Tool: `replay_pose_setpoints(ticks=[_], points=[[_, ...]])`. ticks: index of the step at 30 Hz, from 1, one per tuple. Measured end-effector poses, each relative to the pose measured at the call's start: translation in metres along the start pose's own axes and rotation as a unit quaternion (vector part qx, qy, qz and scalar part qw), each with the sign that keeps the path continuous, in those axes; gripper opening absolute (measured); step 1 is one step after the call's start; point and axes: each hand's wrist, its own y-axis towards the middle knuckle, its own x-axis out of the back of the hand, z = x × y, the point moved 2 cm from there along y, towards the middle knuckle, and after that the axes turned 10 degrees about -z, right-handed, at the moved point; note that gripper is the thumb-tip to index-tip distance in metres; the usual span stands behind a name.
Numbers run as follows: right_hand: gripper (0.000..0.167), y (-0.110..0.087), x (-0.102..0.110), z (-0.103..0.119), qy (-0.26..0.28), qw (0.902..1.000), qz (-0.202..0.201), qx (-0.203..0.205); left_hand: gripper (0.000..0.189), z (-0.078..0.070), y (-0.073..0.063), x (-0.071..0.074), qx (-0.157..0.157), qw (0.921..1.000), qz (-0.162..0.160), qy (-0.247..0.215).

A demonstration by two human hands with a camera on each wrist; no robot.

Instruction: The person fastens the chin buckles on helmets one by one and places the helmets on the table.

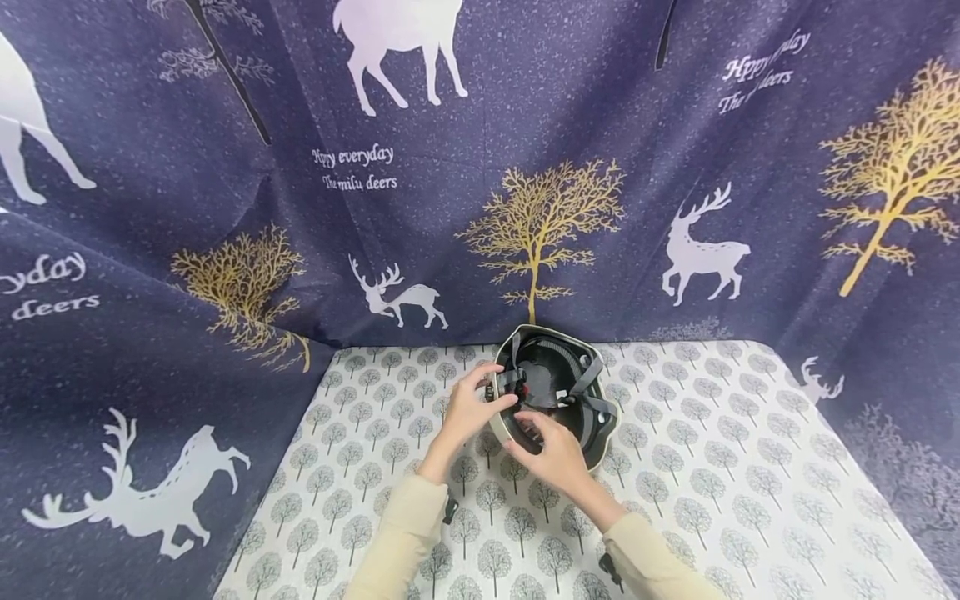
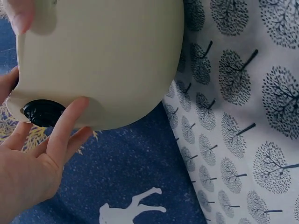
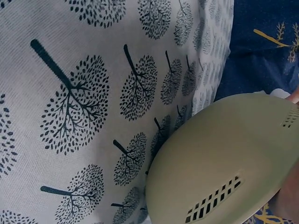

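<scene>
A cream helmet (image 1: 551, 379) lies with its black hollow inside facing up toward the head view, near the back of the table. Dark straps (image 1: 587, 375) with buckle pieces hang within it. My left hand (image 1: 467, 415) grips the left rim, thumb over the inside. In the left wrist view its fingers lie on the smooth outer shell (image 2: 107, 60), beside a black knob (image 2: 44, 113). The near rim is held by my right hand (image 1: 557, 454), with fingertips reaching inside. Slotted vents (image 3: 212, 199) show on the shell in the right wrist view.
A white cloth with grey tree prints covers the table (image 1: 690, 433). Close behind it hangs a dark blue curtain (image 1: 420, 225) printed with deer and trees, also along the left side.
</scene>
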Motion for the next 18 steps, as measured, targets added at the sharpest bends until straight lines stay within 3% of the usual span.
replay_pose_setpoints(ticks=[5, 14, 18], points=[[0.038, 0.003, 0.005, -0.002, 0.045, 0.9987, -0.021, -0.01, 0.059, -0.006, 0.002, -0.004, 0.019, 0.9998, 0.004, -0.007], [0.032, 0.011, 0.009, -0.004, 0.058, 0.995, -0.08, 0.015, 0.067, -0.01, 0.007, -0.01, 0.032, 0.9988, 0.012, 0.035], [0.032, 0.012, 0.007, -0.002, 0.067, 0.9912, -0.113, 0.017, 0.065, -0.008, 0.009, -0.01, 0.029, 0.9994, 0.019, 0.01]])
